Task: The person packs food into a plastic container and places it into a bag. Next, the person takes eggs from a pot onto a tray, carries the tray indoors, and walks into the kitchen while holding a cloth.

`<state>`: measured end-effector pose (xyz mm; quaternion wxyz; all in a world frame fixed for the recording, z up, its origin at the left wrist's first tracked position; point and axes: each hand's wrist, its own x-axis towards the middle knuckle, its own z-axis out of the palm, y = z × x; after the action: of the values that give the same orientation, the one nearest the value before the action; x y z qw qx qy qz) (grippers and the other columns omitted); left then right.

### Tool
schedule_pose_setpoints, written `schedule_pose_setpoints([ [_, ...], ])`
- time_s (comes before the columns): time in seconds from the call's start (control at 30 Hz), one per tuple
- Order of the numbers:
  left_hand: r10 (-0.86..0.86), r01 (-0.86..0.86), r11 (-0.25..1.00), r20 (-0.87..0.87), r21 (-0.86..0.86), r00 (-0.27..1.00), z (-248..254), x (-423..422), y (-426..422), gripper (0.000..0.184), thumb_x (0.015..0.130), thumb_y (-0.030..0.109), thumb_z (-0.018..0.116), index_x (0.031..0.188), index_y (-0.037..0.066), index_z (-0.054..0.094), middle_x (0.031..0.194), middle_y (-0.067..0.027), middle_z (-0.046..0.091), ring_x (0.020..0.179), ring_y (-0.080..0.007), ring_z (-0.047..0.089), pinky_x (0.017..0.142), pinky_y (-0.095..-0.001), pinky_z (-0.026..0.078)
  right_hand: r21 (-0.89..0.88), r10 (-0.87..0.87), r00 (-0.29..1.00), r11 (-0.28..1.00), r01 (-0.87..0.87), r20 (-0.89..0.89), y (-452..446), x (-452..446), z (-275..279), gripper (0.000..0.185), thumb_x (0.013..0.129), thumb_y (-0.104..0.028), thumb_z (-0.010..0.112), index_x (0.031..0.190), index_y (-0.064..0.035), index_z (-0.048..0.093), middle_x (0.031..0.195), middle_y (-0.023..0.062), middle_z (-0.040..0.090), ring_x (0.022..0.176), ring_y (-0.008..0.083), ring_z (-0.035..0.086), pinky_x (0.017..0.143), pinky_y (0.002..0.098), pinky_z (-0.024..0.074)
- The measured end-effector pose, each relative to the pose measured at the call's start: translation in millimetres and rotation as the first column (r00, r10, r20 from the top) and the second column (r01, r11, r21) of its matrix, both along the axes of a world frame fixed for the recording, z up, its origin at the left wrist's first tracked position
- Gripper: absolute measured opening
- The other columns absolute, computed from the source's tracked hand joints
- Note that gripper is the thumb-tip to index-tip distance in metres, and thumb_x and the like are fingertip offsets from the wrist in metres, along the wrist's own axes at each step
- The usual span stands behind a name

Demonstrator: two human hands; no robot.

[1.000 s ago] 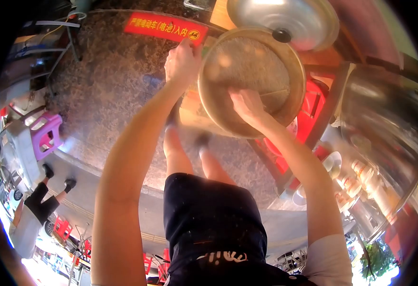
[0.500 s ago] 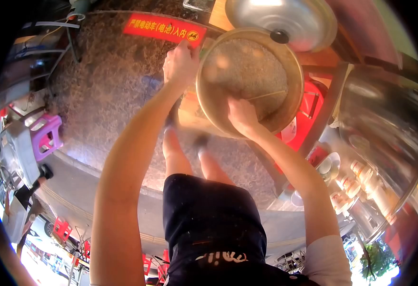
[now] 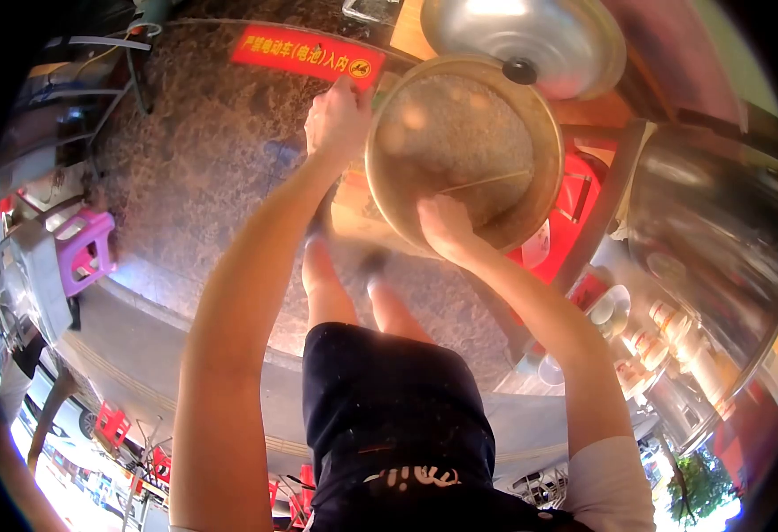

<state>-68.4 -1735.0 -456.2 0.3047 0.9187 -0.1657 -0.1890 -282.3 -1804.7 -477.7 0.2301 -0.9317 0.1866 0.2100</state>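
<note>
A large round metal pot with a wide rim stands in front of me, holding a brownish, cloudy liquid with foamy speckles. At its left edge my left hand is closed on the side of the pot; the exact grip is hidden behind the fingers. My right hand is a fist over the pot's near inner wall. From this fist a thin, light-coloured stick runs to the right across the liquid; its lower end cannot be made out.
Behind the pot lies a domed metal lid with a black knob. A red stool stands right of the pot, beside a big steel vessel and stacked paper cups. A purple stool is at the left.
My right hand has shifted slightly towards me and left, with the thin stick moving along. My left hand stays at the pot's edge. A dark figure at the far left has moved.
</note>
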Motion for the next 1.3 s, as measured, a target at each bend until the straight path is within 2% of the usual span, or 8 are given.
schedule_pose_setpoints([
  [0.1, -0.017, 0.017, 1.0, 0.029, 0.001, 0.999, -2, 0, 1, 0.029, 0.088, 0.036, 0.061, 0.091, 0.007, 0.063, 0.08, -0.0175, 0.067, 0.083, -0.0392, 0.064, 0.073, -0.047, 0.05, -0.016, -0.094, 0.992, 0.995, 0.096, 0.085, -10, 14, 5, 0.019, 0.083, -0.008, 0.047, 0.08, -0.0001, 0.064, 0.075, 0.0224, 0.064, 0.073, 0.0402, 0.064, 0.065, 0.0499, 0.051],
  [0.23, -0.008, 0.008, 1.0, 0.007, 0.005, 1.0, 2, 0, 0, 0.029, 0.088, 0.036, 0.061, 0.092, 0.007, 0.062, 0.081, -0.0172, 0.068, 0.083, -0.0389, 0.064, 0.073, -0.0473, 0.05, -0.01, 0.16, 0.987, 0.987, -0.16, 0.019, -12, -5, -8, 0.02, 0.085, -0.01, 0.047, 0.093, -0.0002, 0.062, 0.074, 0.0228, 0.064, 0.071, 0.0385, 0.065, 0.062, 0.0485, 0.0515],
  [0.33, -0.018, 0.018, 1.0, -0.004, 0.014, 1.0, 0, 1, 1, 0.029, 0.089, 0.036, 0.06, 0.093, 0.008, 0.062, 0.082, -0.0173, 0.068, 0.083, -0.0388, 0.064, 0.074, -0.0472, 0.05, -0.109, 0.126, 0.989, 0.985, -0.134, -0.075, -26, 8, 1, 0.02, 0.086, -0.01, 0.047, 0.093, -0.0009, 0.063, 0.073, 0.0213, 0.064, 0.069, 0.0378, 0.065, 0.06, 0.0474, 0.0515],
  [0.4, -0.029, 0.029, 1.0, -0.002, 0.004, 1.0, 0, 1, 1, 0.029, 0.089, 0.037, 0.06, 0.093, 0.008, 0.062, 0.083, -0.017, 0.068, 0.083, -0.0388, 0.064, 0.074, -0.0471, 0.05, -0.126, 0.092, 0.993, 0.989, -0.083, 0.072, -38, 10, -3, 0.018, 0.086, -0.009, 0.047, 0.091, -0.0017, 0.063, 0.07, 0.0193, 0.064, 0.067, 0.037, 0.065, 0.057, 0.047, 0.0516],
  [0.67, -0.006, 0.006, 1.0, 0.003, 0.03, 1.0, 0, 0, 2, 0.03, 0.089, 0.038, 0.06, 0.092, 0.008, 0.062, 0.084, -0.0149, 0.069, 0.084, -0.0371, 0.065, 0.074, -0.0462, 0.051, -0.167, 0.112, 0.989, 0.981, -0.095, 0.098, -40, 10, -8, 0.019, 0.084, -0.007, 0.05, 0.099, -0.0017, 0.06, 0.07, 0.0206, 0.063, 0.07, 0.0382, 0.065, 0.059, 0.048, 0.0518],
  [0.8, -0.02, 0.02, 0.999, -0.004, 0.046, 1.0, -2, 4, 3, 0.031, 0.089, 0.038, 0.06, 0.094, 0.008, 0.063, 0.087, -0.0143, 0.07, 0.086, -0.0363, 0.066, 0.076, -0.0466, 0.051, -0.199, 0.06, 0.994, 0.977, -0.077, -0.09, -52, -10, -1, 0.018, 0.081, -0.006, 0.053, 0.097, -0.0023, 0.06, 0.07, 0.0201, 0.063, 0.071, 0.0386, 0.065, 0.06, 0.0488, 0.0516],
  [0.97, -0.012, 0.011, 0.999, 0.015, 0.047, 1.0, 0, 2, 2, 0.031, 0.089, 0.038, 0.06, 0.097, 0.008, 0.064, 0.09, -0.0154, 0.07, 0.088, -0.0365, 0.066, 0.077, -0.046, 0.052, -0.134, 0.067, 0.993, 0.989, -0.054, 0.094, -50, -4, 0, 0.016, 0.08, -0.005, 0.053, 0.096, -0.0031, 0.057, 0.069, 0.0205, 0.063, 0.069, 0.0403, 0.064, 0.059, 0.0499, 0.0504],
  [1.3, -0.06, 0.06, 0.998, -0.015, 0.015, 0.998, 2, 5, 5, 0.039, 0.09, 0.046, 0.055, 0.094, 0.008, 0.062, 0.089, -0.0174, 0.068, 0.088, -0.0374, 0.066, 0.077, -0.0461, 0.052, -0.086, 0.174, 0.983, 0.98, -0.179, -0.061, -49, -29, 11, 0.013, 0.079, -0.005, 0.054, 0.091, -0.003, 0.061, 0.07, 0.0204, 0.062, 0.07, 0.0388, 0.063, 0.06, 0.0496, 0.0499],
])
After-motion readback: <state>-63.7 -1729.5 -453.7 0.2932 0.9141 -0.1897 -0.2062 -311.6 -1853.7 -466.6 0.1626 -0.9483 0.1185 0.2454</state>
